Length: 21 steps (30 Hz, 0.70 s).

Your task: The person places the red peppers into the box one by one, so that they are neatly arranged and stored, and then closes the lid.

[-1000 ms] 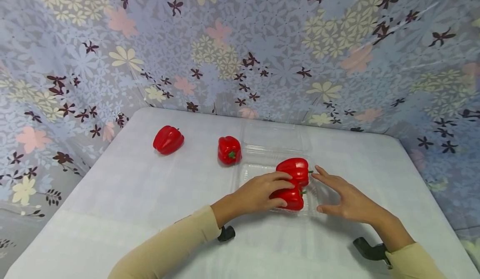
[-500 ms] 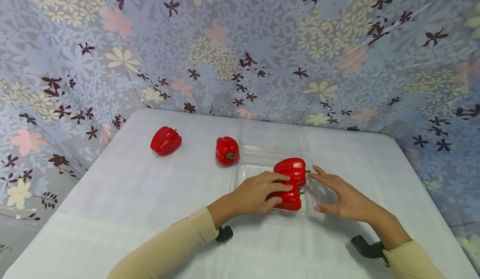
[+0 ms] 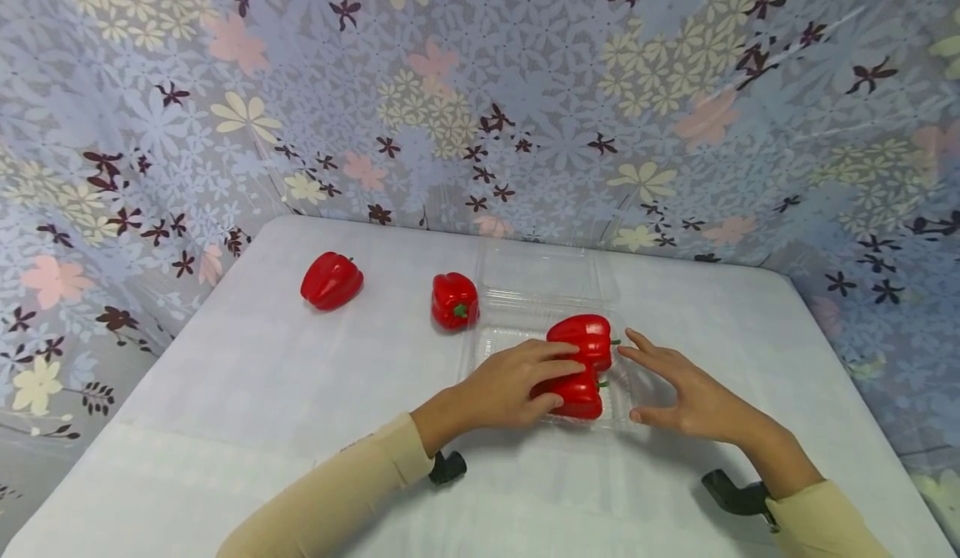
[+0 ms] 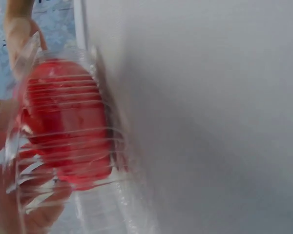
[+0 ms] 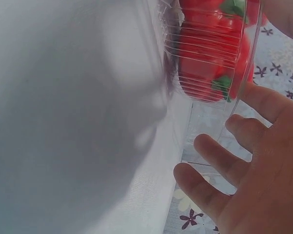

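A clear plastic clamshell box lies with its lid folded back. Two red bell peppers sit side by side in its right half, stems to the right: a far bell pepper and a near bell pepper. My left hand holds the near one, thumb on its near side and fingers over its top, with fingertips reaching the far pepper. My right hand is spread at the box's right side, fingertips by the rim and stems. In the right wrist view, the right fingers are apart and hold nothing.
Another red bell pepper stands just left of the box, and one more bell pepper lies farther left on the white-covered table. The clear lid reaches toward the floral curtain behind. Black wrist mounts hang below the hands.
Both hands and the peppers hold almost the same places. The whole head view has shifted slightly left, with only a tiny movement of the left fingers on the near pepper.
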{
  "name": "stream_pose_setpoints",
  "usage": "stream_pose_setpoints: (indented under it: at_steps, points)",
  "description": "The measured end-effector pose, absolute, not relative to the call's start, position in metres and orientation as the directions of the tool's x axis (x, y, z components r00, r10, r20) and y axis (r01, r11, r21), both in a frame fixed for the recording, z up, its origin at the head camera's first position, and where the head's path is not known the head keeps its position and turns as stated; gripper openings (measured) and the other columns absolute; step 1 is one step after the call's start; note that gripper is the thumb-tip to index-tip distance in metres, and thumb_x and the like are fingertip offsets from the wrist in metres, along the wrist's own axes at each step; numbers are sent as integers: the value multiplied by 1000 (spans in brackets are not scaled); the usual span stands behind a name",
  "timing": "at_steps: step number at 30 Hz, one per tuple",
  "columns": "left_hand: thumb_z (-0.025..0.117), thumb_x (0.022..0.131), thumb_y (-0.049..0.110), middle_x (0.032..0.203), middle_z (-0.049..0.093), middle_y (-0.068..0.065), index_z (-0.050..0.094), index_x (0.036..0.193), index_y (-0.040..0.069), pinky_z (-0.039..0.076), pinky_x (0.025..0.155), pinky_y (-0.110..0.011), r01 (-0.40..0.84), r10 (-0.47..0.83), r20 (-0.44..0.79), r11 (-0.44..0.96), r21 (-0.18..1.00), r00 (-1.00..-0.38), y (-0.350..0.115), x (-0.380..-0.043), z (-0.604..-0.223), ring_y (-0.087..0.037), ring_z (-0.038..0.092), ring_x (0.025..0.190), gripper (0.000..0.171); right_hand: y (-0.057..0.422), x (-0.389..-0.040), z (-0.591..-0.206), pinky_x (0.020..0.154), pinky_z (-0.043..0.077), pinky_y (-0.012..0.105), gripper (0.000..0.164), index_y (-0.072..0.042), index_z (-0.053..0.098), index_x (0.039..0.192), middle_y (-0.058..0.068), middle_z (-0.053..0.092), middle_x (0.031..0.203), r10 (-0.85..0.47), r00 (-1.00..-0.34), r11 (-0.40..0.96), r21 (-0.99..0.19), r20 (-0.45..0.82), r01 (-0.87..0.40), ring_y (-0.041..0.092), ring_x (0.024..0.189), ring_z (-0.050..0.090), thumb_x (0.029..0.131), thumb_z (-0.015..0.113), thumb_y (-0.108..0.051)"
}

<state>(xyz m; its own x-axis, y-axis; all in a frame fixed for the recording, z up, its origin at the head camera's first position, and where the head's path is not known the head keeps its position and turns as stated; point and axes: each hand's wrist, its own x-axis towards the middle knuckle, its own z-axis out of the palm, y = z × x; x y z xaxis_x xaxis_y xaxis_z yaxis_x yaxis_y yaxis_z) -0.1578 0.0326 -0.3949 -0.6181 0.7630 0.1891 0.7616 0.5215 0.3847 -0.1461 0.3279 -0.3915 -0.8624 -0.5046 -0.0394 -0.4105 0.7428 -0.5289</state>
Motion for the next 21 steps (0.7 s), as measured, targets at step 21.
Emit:
stream_pose_setpoints:
  at_steps: [21]
  points:
    - [71, 90, 26, 148, 53, -2, 59, 138, 17, 49, 109, -42, 656, 617, 241, 641, 399, -749, -68, -175, -368, -21, 49, 138, 50, 327, -146, -390, 99, 36, 78, 79, -10, 46, 147, 23, 31, 160, -509, -860, 740, -526, -30, -419, 49, 136, 39, 79, 80, -31]
